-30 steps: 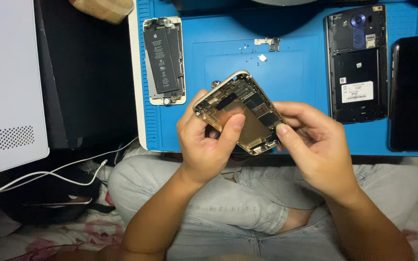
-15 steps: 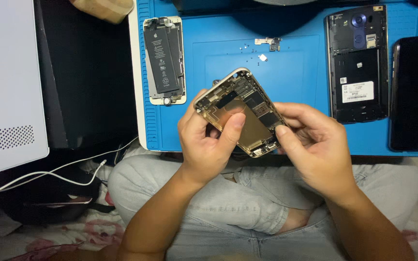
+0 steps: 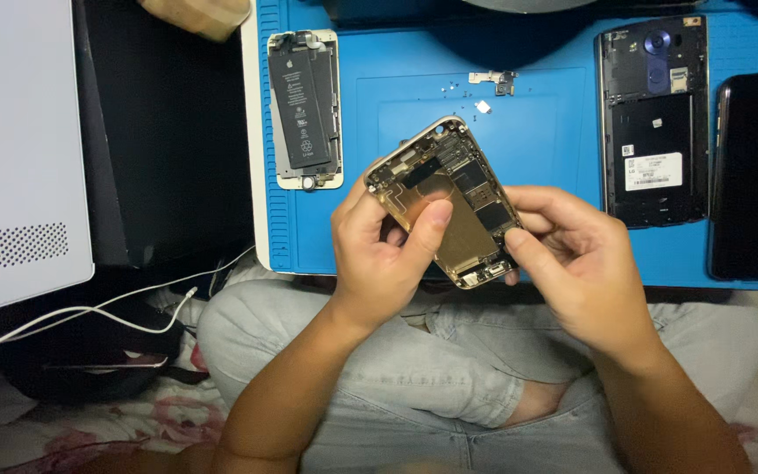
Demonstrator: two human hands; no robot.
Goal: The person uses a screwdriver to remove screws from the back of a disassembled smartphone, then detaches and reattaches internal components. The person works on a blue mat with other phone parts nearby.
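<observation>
Unmoved: opened phone (image 3: pixel 454 202) between both hands.

**Clearance: mat centre open, flanks occupied**

I find bare blue mat (image 3: pixel 537 132) ahead of both hands, interrupted only by a small bracket (image 3: pixel 495 81) and loose screws (image 3: pixel 484 106). To the left lies an opened phone with battery (image 3: pixel 303 110); to the right a dark phone shell (image 3: pixel 653 123) and a black screen panel (image 3: pixel 756 175). White cables (image 3: pixel 89 312) cross the lower left.

Home phone-repair spot: blue repair mat (image 3: pixel 554 132), dismantled phones (image 3: pixel 304 110), floral bedding (image 3: pixel 160 421).
</observation>
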